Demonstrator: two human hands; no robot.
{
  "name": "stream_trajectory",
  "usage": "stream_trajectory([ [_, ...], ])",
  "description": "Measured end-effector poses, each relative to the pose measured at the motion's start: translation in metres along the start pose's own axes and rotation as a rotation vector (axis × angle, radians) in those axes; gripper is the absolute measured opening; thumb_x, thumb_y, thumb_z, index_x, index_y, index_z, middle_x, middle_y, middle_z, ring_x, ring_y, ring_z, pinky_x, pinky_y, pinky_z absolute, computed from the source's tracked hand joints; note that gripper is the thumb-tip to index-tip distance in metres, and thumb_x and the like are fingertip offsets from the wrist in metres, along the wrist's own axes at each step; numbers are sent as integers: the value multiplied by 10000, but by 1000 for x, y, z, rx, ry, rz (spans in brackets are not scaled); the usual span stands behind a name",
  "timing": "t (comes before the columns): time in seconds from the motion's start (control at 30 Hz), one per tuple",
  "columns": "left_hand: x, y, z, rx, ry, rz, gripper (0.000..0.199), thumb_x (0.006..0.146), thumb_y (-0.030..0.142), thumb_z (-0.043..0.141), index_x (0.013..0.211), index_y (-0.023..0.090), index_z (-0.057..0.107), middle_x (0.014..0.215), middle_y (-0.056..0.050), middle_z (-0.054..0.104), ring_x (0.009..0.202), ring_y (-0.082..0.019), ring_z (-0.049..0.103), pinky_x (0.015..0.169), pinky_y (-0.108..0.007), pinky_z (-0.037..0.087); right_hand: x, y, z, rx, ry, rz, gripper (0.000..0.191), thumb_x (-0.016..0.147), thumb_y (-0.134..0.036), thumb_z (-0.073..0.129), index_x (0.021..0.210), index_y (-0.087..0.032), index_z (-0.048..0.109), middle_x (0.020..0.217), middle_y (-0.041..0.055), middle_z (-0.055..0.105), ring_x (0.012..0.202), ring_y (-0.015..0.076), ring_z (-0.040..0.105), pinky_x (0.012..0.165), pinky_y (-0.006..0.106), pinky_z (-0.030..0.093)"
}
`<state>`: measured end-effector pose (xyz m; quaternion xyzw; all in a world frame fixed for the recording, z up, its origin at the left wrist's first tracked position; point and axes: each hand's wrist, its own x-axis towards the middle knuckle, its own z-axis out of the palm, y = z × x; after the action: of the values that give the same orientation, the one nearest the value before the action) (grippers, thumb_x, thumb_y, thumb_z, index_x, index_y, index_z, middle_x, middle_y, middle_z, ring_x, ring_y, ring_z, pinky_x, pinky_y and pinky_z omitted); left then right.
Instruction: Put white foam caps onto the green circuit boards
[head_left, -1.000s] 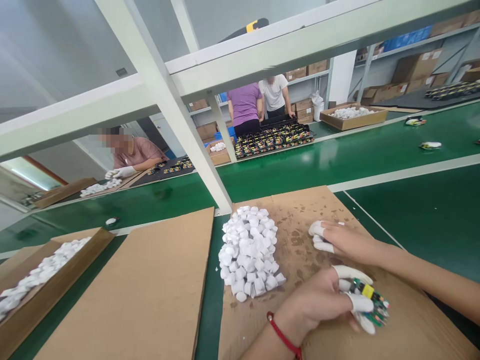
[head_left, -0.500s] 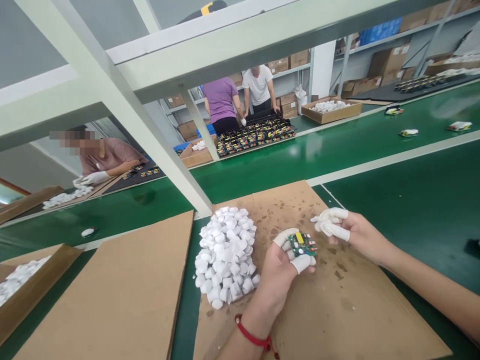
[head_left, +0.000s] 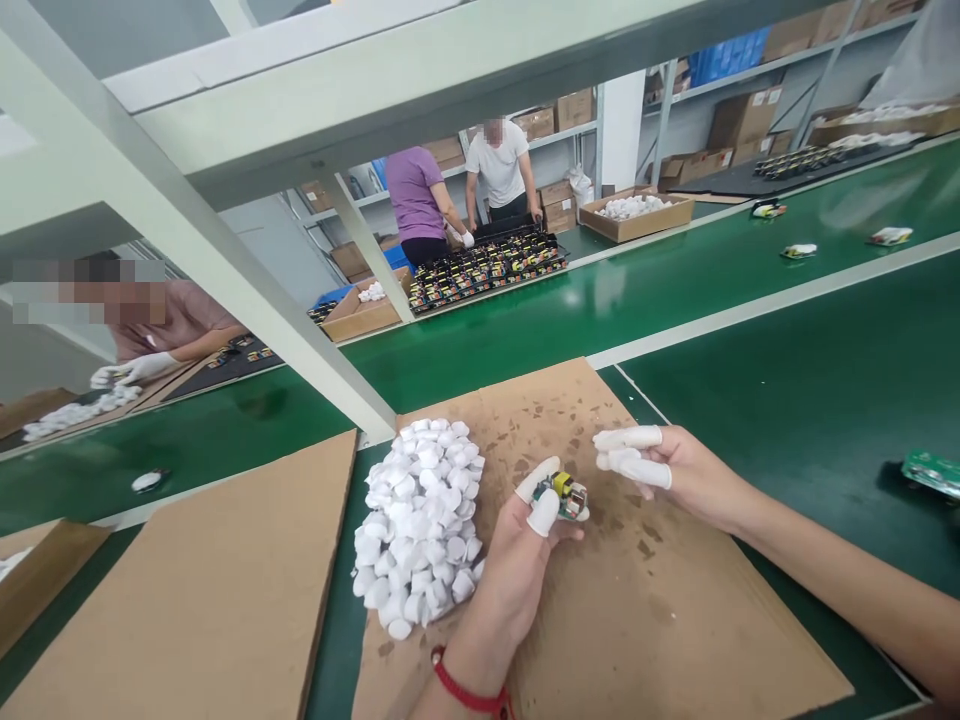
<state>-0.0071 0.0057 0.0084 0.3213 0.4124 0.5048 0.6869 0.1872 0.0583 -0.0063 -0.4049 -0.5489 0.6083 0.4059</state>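
Our left grip point(head_left: 546, 503) is closed on the board point(head_left: 568, 495), white-capped thumb and fingers pinching it near one end. Our right hand point(head_left: 637, 462) has its capped fingers drawn together, tips just beside the board but apart from it; whether they pinch a small white piece we cannot tell.

We have the board raised over the cardboard point(head_left: 600, 620), between the pile point(head_left: 420, 520) of white pieces and our right fingers. We judge the step in hand to be steadying the board so the other hand can work on it; the next move would call for a still left hold and right fingertips brought in beside the yellow part point(head_left: 561, 482).

As we see it, the board's long axis slants from our left fingers down to the right, its silvery end pointing rightward and its parts facing up, somewhat tilted.
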Motion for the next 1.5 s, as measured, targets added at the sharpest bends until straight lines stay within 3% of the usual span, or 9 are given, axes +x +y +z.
stream_trajectory([
  [0.23, 2, -2, -2, -115, -10, 7, 325, 682, 335, 722, 940, 154, 645, 895, -70, 674, 878, -202, 629, 817, -344, 497, -2, -7, 7, -2, -14, -18, 290, 739, -393, 670, 937, -181, 690, 796, 38, 645, 580, 115, 564, 598, 264, 482],
  [0.47, -3, -6, 3, -207, -40, -44, 352, 691, 319, 716, 998, 157, 658, 869, -69, 682, 786, -169, 636, 716, -290, 522, -5, -9, 9, 158, -13, -51, 338, 732, -308, 711, 1059, -258, 641, 936, 34, 690, 737, 132, 647, 688, 251, 528],
  [0.7, -9, -13, 12, -213, -246, -62, 363, 610, 374, 763, 897, 168, 680, 844, -60, 681, 737, -158, 628, 683, -261, 506, -29, -13, 25, 91, -141, -427, 208, 786, -271, 661, 985, -326, 692, 1149, 31, 634, 893, 184, 658, 682, 244, 564],
  [0.83, -10, -16, 17, -168, -296, -137, 442, 569, 405, 780, 932, 177, 672, 830, -63, 675, 748, -178, 626, 698, -287, 501, -33, -11, 30, -46, -182, -632, 337, 794, -229, 656, 1109, -348, 629, 869, 7, 719, 1037, 191, 601, 884, 290, 498],
  [0.93, -11, -14, 21, -145, -329, -163, 510, 532, 428, 792, 963, 184, 670, 838, -67, 675, 768, -191, 623, 707, -294, 497, -30, -8, 30, -118, -248, -695, 401, 814, -226, 634, 1192, -342, 569, 790, -2, 716, 897, 166, 641, 868, 287, 487],
  [1.03, -13, -9, 24, -131, -355, -169, 585, 472, 485, 798, 955, 176, 681, 833, -78, 677, 786, -215, 619, 704, -309, 497, -27, -6, 28, -92, -324, -707, 412, 836, -293, 606, 1240, -306, 532, 769, 10, 708, 746, 145, 639, 759, 268, 509],
  [1.17, -14, -6, 27, -85, -322, -174, 571, 470, 484, 799, 935, 170, 694, 807, -85, 676, 779, -222, 615, 706, -316, 490, -25, -2, 28, 44, -382, -650, 313, 822, -407, 593, 1121, -317, 625, 820, 28, 708, 842, 165, 639, 816, 304, 487],
  [1.3, -13, -10, 26, -54, -332, -150, 612, 442, 508, 801, 932, 159, 686, 743, -66, 656, 724, -198, 603, 681, -304, 481, -28, -3, 29, 197, -362, -437, 223, 771, -400, 659, 950, -272, 694, 819, 37, 697, 863, 171, 639, 779, 318, 510],
  [1.5, -14, -13, 20, 63, -299, -123, 496, 451, 486, 807, 787, 146, 671, 634, -18, 592, 592, -118, 520, 546, -220, 405, -31, -14, 27, 338, -598, -268, 172, 725, -231, 722, 891, -261, 694, 1113, 77, 631, 1073, 210, 556, 747, 302, 509],
])
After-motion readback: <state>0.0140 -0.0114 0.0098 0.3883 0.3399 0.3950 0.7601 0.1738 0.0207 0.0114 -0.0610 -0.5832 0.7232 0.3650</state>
